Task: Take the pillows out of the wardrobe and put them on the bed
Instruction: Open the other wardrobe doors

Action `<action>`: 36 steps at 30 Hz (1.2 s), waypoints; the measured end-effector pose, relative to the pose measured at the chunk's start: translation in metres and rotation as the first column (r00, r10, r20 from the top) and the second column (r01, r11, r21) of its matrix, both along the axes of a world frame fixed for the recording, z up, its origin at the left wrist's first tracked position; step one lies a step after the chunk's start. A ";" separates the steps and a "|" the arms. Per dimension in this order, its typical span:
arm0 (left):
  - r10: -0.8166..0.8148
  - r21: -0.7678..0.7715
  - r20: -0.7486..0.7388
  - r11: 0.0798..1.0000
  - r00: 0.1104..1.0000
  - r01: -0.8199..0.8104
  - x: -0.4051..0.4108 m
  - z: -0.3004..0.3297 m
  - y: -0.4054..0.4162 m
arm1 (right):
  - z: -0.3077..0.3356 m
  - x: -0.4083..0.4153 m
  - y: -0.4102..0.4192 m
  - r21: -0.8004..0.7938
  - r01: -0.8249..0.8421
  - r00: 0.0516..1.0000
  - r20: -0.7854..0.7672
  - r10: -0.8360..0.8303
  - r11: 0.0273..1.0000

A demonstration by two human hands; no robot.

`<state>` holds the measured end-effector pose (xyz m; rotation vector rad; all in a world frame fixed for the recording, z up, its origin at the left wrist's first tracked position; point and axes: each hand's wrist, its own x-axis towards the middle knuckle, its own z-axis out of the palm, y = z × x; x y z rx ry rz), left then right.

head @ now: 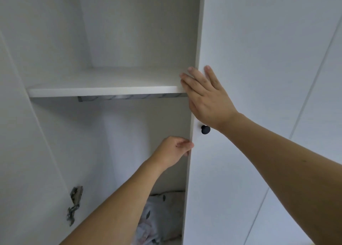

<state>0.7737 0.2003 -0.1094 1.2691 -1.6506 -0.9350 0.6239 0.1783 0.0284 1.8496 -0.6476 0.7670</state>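
Note:
The white wardrobe stands open on its left side, with a bare shelf (103,91) across it. Low inside lies a pale patterned pillow (162,217), partly hidden by my left forearm and by the right door (240,170). My left hand (174,150) grips the inner edge of that right door below its black knob (205,129), fingers curled round the edge. My right hand (205,95) lies flat with fingers spread on the door's front, just above the knob, fingertips at the door's edge.
The left door (22,152) hangs open at the left, with a metal hinge (75,204) on the wardrobe's side. More white panels (314,115) fill the right. The bed is not in view.

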 end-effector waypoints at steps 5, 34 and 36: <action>-0.093 0.099 -0.069 0.990 0.993 0.100 -0.004 0.005 0.017 | -0.003 -0.015 0.022 0.007 -0.043 0.999 0.011 0.043 0.999; -0.481 -0.174 0.262 0.829 0.836 0.532 -0.182 0.006 0.106 | -0.009 -0.175 0.195 0.030 0.094 0.981 0.166 -0.098 0.995; -0.516 -0.185 0.266 0.802 0.814 0.568 -0.199 0.008 0.108 | -0.008 -0.186 0.203 -0.032 0.219 0.967 0.142 -0.212 0.975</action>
